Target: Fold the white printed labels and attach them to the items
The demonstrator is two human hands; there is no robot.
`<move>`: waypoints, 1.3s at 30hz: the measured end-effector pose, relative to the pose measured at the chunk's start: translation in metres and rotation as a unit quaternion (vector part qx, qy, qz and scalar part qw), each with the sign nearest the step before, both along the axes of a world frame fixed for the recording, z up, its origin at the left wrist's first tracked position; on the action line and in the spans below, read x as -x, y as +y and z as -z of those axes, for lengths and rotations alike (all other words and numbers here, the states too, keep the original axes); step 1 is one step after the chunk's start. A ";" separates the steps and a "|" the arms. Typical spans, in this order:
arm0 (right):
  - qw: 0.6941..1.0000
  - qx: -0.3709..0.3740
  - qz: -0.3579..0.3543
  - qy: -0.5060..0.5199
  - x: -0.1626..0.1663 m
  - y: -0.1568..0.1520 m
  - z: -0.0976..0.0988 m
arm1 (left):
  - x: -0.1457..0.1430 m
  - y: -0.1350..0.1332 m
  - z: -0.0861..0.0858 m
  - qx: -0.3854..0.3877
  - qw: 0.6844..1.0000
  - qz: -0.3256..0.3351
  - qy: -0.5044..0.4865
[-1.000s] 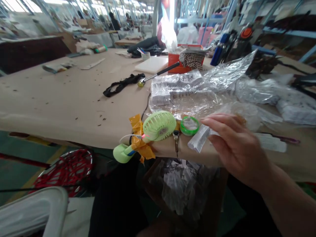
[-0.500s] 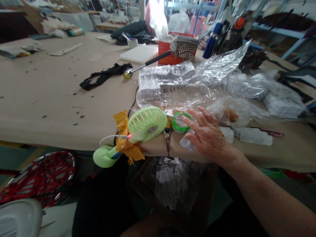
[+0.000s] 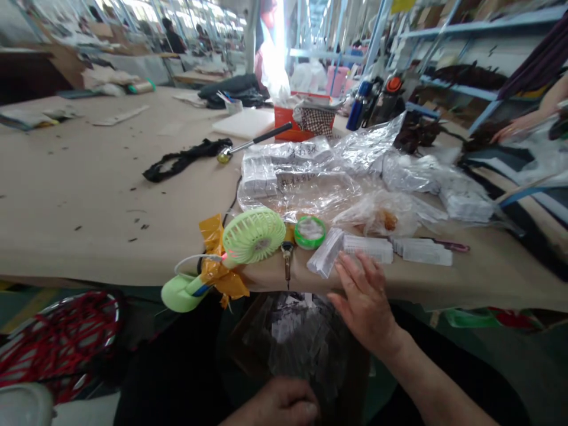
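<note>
Bench (image 3: 102, 201) across view. Right hand (image 3: 366, 303) at front edge, thumb apart from fingers, fingertips at near side of label stack (image 3: 375, 246), contact unclear. Left hand (image 3: 284, 403) below bench edge, fingers curled; cannot tell whether gripping. Green tub (image 3: 309, 232) left of stack.

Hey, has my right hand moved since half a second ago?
Yes: judged against the green-rimmed dish, your right hand has moved rightward and back toward the table's near edge.
</note>
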State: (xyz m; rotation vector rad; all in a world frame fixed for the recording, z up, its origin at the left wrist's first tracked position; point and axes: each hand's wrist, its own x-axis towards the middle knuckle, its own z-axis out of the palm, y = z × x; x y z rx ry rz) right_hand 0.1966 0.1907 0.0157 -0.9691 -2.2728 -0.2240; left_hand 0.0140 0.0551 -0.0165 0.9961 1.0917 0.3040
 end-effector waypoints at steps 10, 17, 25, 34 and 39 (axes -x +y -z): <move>0.999 -0.004 -0.005 0.045 0.005 0.007 0.002 | -0.023 0.010 -0.002 0.002 0.998 -0.061 -0.031; 0.997 -0.025 -0.043 0.057 0.007 0.011 0.001 | -0.029 0.017 -0.007 0.013 0.994 -0.086 -0.061; 0.986 0.001 -0.118 0.118 -0.005 0.015 0.005 | -0.038 0.033 -0.020 -0.045 0.975 -0.181 -0.123; 0.981 0.045 -0.129 0.138 -0.005 0.016 0.000 | -0.052 0.056 -0.035 -0.032 0.925 -0.311 -0.215; 0.977 0.037 -0.150 0.144 -0.009 0.016 0.002 | -0.057 0.062 -0.036 -0.030 0.902 -0.339 -0.265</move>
